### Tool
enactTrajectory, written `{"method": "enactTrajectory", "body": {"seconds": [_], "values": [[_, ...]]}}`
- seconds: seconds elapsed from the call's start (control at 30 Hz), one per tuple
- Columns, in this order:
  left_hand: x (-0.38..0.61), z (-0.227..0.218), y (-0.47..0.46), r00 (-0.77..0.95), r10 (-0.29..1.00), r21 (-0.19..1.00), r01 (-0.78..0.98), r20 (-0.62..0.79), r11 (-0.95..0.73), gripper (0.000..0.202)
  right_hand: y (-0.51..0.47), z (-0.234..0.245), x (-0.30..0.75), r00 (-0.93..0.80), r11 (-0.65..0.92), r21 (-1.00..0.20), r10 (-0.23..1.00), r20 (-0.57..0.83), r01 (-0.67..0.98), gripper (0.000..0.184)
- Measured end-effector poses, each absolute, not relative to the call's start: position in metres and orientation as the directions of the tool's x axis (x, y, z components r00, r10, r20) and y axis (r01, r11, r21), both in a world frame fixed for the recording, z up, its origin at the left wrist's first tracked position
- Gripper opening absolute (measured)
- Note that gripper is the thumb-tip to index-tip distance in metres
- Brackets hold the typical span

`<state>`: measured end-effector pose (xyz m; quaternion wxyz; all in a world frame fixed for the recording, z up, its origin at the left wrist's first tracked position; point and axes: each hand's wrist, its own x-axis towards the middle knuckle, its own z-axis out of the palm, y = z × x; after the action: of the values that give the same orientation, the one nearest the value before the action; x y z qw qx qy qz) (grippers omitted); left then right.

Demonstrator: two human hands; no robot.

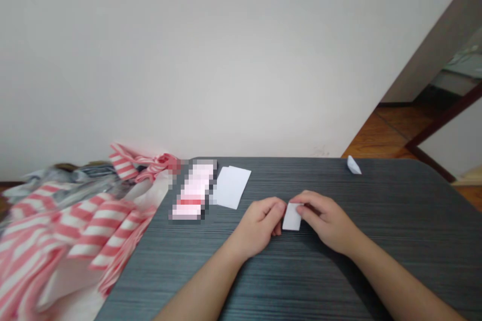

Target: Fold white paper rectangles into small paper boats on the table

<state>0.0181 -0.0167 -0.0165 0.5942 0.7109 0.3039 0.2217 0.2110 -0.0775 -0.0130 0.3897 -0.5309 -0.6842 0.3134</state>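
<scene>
A small folded piece of white paper sits between my two hands over the dark grey table. My left hand is curled, its fingertips pinching the paper's left edge. From the other side my right hand has its fingers pressed together on the paper's right edge and top. Both forearms reach in from the bottom of the view.
A flat white sheet lies behind my left hand, beside a blurred pink and white object. A small folded white paper shape rests near the table's far edge. Red-and-white striped cloth is heaped off the table's left side.
</scene>
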Motion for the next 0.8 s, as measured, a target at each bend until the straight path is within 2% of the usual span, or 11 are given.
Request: {"method": "enactTrajectory", "body": {"seconds": [0.13,0.2,0.3,0.4,0.53,0.67,0.8], "values": [[0.018,-0.019,-0.017,0.713,0.699,0.967,0.214,-0.056,-0.141,0.031,-0.077,-0.019,0.208,-0.080,0.115,-0.874,0.993,0.088,0.472,0.015],[0.018,-0.021,-0.018,0.703,0.707,0.965,0.230,-0.073,-0.129,0.031,-0.077,-0.024,0.207,-0.049,0.066,-0.910,0.998,0.051,0.409,0.018],[0.019,-0.024,-0.018,0.673,0.734,0.973,0.218,-0.092,-0.079,0.031,-0.080,-0.031,0.207,-0.058,0.059,-0.957,0.997,0.045,0.285,0.024],[0.021,-0.024,-0.017,0.639,0.761,0.983,0.184,-0.113,-0.009,0.028,-0.081,-0.032,0.208,-0.079,0.073,-0.971,0.995,0.057,0.229,0.026],[0.023,-0.022,-0.017,0.638,0.757,0.985,0.166,-0.137,0.039,0.026,-0.081,-0.031,0.207,-0.046,0.070,-0.967,0.997,0.060,0.243,0.023],[0.022,-0.024,-0.017,0.655,0.743,0.981,0.193,-0.139,0.013,0.024,-0.078,-0.033,0.208,0.018,0.063,-0.958,0.997,0.071,0.279,0.015],[0.021,-0.027,-0.017,0.665,0.737,0.975,0.219,-0.120,-0.040,0.027,-0.076,-0.030,0.208,-0.024,0.077,-0.925,0.997,0.073,0.371,0.010]]}}
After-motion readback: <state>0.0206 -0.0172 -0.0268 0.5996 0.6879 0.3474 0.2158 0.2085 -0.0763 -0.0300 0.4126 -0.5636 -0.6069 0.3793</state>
